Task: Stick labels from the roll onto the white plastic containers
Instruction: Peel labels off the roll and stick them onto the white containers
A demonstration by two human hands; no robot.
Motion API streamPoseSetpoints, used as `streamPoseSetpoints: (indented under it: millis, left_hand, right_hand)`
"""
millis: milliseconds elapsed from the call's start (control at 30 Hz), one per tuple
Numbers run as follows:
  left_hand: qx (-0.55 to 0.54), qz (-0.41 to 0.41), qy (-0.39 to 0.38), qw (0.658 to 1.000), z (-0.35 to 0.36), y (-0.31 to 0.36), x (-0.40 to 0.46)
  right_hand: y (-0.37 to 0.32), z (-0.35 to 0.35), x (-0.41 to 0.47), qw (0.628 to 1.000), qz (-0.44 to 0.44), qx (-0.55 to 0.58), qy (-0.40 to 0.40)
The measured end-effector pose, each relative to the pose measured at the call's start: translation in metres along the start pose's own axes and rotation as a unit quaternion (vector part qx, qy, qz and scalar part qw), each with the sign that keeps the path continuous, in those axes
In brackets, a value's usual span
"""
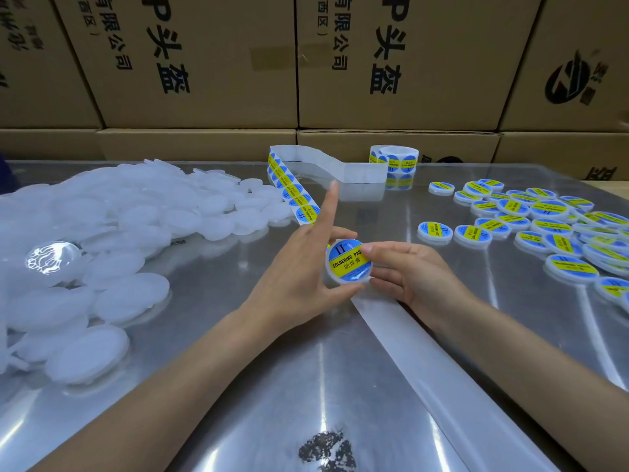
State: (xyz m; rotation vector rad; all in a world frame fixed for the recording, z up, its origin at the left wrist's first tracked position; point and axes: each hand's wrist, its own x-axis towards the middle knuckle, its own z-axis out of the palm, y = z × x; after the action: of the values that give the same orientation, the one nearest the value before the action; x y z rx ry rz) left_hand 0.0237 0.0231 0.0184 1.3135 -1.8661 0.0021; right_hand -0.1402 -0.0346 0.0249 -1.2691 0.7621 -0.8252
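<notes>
Warehouse packing station: stacked printed cardboard cartons (211, 63) at far side, shiny metal worktable (306, 386), bulk white containers (102, 233) left.

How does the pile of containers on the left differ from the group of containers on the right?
The left pile is plain white, with no labels; the right group carries blue and yellow labels. The left pile is heaped and overlapping; the right group lies mostly flat, some pieces apart. Both are round white containers on the shiny table.

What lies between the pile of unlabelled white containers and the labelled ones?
In the head view: both hands, left and right, holding one labelled container.
</notes>
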Motion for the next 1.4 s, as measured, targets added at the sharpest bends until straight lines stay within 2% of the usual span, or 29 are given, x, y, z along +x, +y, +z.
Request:
streamPoseSetpoints:
  millis: [267,400,533,633,733,800,900,1067,1200,1333,1400]
  left_hand:
    - [-0.042,-0.029,0.016,0.999,-0.001,0.003,0.000]
    - [-0.060,-0.043,0.033,0.997,0.001,0.005,0.000]
    - [-0.073,-0.046,0.051,0.995,0.000,0.004,-0.001]
    - [-0.075,-0.040,0.035,0.996,0.000,0.007,-0.003]
    - [-0.074,-0.021,0.037,0.996,0.001,0.011,-0.002]
    - [-0.081,-0.002,0.040,0.996,0.002,0.015,0.000]
    - [-0.080,0.021,0.042,0.996,0.005,0.017,-0.003]
    - [-0.114,0.009,0.048,0.992,0.007,0.016,-0.004]
    - [-0.101,0.003,0.039,0.994,0.006,0.017,-0.005]
    - [0.024,0.064,-0.033,0.997,0.002,0.017,-0.004]
    - [0.028,0.052,-0.072,0.996,0.002,0.019,-0.003]
  right_hand:
    - [0.003,0.005,-0.001,0.997,-0.052,-0.028,0.049]
    - [0.003,0.009,-0.001,0.982,-0.148,-0.095,0.073]
    - [0.006,0.010,0.001,0.942,-0.254,-0.199,0.090]
    - [0.002,0.004,0.002,0.942,-0.215,-0.238,0.099]
    - [-0.002,0.002,-0.002,0.962,-0.155,-0.203,0.098]
    - [-0.003,0.005,-0.004,0.974,-0.106,-0.200,0.032]
    - [-0.003,0.011,-0.005,0.965,-0.120,-0.228,-0.048]
    - [0.000,0.009,-0.002,0.973,-0.117,-0.197,-0.020]
    - [-0.002,0.008,-0.002,0.981,-0.064,-0.183,-0.015]
    - [-0.004,0.009,-0.003,0.995,-0.011,-0.096,0.021]
    - [-0.004,0.010,-0.004,0.998,0.000,-0.045,0.036]
